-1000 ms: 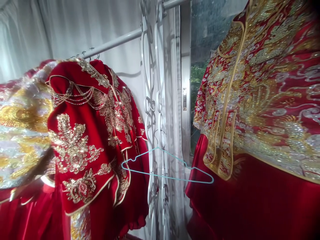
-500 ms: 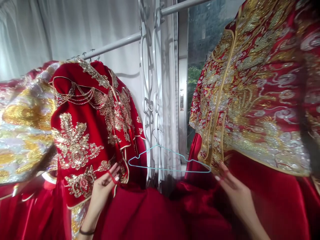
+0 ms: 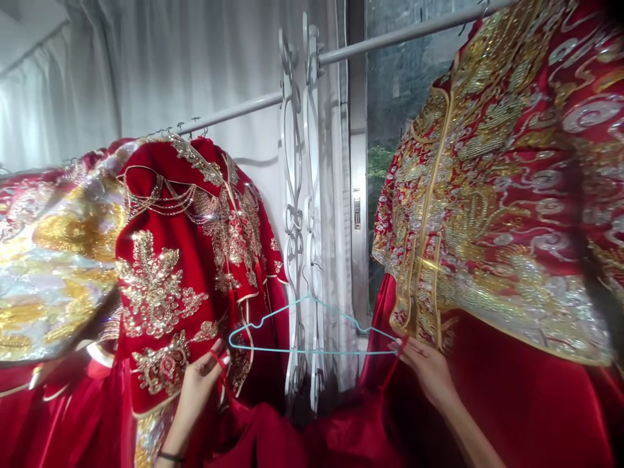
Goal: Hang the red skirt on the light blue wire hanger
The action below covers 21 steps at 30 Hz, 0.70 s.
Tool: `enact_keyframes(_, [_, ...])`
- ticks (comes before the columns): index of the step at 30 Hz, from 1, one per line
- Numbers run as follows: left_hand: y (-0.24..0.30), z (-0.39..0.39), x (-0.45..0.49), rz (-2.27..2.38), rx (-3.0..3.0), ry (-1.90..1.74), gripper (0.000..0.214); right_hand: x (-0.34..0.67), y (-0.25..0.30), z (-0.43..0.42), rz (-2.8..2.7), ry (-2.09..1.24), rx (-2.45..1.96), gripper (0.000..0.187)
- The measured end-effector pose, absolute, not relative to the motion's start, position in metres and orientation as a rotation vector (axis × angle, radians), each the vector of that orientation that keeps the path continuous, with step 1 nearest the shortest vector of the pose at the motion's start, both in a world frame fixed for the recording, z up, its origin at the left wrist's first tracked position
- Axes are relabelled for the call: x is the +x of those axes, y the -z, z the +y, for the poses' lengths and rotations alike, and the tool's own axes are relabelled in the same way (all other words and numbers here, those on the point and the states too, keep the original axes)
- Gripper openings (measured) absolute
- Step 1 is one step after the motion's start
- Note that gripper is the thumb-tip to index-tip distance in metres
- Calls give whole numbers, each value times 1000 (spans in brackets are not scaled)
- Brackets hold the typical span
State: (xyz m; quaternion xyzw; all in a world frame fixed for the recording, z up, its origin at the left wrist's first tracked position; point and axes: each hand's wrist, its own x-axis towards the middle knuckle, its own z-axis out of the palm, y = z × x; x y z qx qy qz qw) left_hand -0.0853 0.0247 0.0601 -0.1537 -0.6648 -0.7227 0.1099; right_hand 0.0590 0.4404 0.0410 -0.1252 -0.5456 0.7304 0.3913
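Note:
A thin light-blue wire hanger (image 3: 312, 328) hangs on the white ornate metal stand (image 3: 298, 214). My left hand (image 3: 202, 380) pinches a thin red strap at the hanger's left end. My right hand (image 3: 424, 367) pinches another red strap at the hanger's right tip. Both straps run down to a plain red satin garment (image 3: 316, 435) that sags between my hands at the bottom of the view. A dark band sits on my left wrist.
Red jackets with gold embroidery (image 3: 195, 260) hang on a white rail (image 3: 234, 112) at the left. A large red and gold embroidered jacket (image 3: 497, 195) hangs on a second rail at the right. White curtains and a window frame (image 3: 358, 195) stand behind.
Both hands came up into view with the red garment. They have risen to the hanger's two ends, each pinching a strap there. The camera tilted slightly down.

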Motion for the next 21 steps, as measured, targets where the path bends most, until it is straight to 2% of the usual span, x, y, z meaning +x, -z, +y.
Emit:
enact_keyframes(5, [-79, 34, -95, -2035, -523, 2084, 46, 61, -49, 455, -1448, -1841, -288, 50])
enact_keyframes(9, [-90, 36, -101, -2199, -648, 2062, 42, 66, -67, 460, -1775, -1814, -253, 53])
enact_keyframes(14, [-106, 41, -100, -2468, -1116, 1819, 23, 67, -107, 448, -2385, -1378, 97, 39])
enact_keyframes(17, [-115, 50, -97, -2555, -1270, 1706, 23, 62, -128, 436, -2519, -1167, 262, 34])
enact_keyframes(21, [-118, 58, -96, -2573, -1306, 1616, 25, 56, -138, 427, -2600, -1049, 321, 29])
